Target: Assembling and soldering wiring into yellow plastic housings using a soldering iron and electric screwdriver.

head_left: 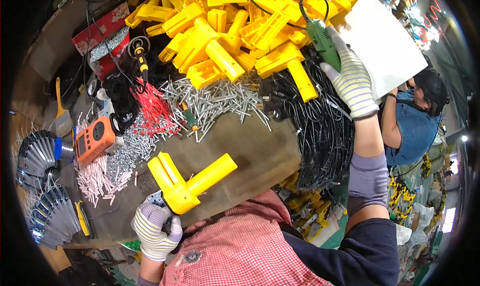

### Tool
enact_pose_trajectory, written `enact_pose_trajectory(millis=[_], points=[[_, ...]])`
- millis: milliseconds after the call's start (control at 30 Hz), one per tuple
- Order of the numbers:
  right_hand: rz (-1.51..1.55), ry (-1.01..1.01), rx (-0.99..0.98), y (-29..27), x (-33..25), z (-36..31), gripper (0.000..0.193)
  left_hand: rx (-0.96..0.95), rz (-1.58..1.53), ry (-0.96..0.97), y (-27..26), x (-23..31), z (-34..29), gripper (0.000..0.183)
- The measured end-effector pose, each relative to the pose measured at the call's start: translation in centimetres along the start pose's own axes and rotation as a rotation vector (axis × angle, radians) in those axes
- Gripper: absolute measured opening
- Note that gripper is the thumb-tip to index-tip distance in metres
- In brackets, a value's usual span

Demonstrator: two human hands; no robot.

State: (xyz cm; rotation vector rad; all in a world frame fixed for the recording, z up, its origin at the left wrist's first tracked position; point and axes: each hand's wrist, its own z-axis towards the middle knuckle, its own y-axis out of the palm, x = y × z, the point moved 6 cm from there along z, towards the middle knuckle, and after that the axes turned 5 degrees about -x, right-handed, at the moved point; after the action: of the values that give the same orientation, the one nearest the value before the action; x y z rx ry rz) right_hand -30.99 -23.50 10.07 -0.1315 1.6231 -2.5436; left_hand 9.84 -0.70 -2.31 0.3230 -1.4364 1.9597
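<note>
My left hand (157,231), in a striped glove, is closed at the near edge of the workbench. It grips the lower end of a yellow plastic tool housing (182,186), where a small metal plate (155,198) shows beside the thumb. The housing's round handle points up to the right. Reaching far to the right, my right hand (350,78), gloved alike, is closed around a green corded power tool (322,41). The cord leaves its upper end, and the tool hangs beside the heap of yellow housings (215,46). Its working tip is not visible.
Long silver screws (225,98), red wires (152,106) and pink tubes (97,181) lie on the bench (235,141). Black cables (325,136) hang over the right edge. An orange meter (95,138), a brush (61,106) and a red bin (107,41) stand left. Another person (415,121) sits at right.
</note>
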Motion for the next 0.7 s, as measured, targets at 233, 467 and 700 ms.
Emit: enact_pose_trajectory(millis=[233,467,700], points=[[-0.048,-0.240,0.386,-2.5,-5.9,-4.5,0.028,0.002,0.116,0.002,-1.3,0.4,-0.6,0.028],[-0.384,-0.218,-0.185,5.8,-8.8,-8.8,0.016,0.032,0.120,0.041,-2.2,0.1,0.4,0.029],[0.776,0.099,-0.224,-0.3,-3.3,-6.5,0.016,0.032,0.227,-0.114,-4.6,-1.9,-0.9,0.038]])
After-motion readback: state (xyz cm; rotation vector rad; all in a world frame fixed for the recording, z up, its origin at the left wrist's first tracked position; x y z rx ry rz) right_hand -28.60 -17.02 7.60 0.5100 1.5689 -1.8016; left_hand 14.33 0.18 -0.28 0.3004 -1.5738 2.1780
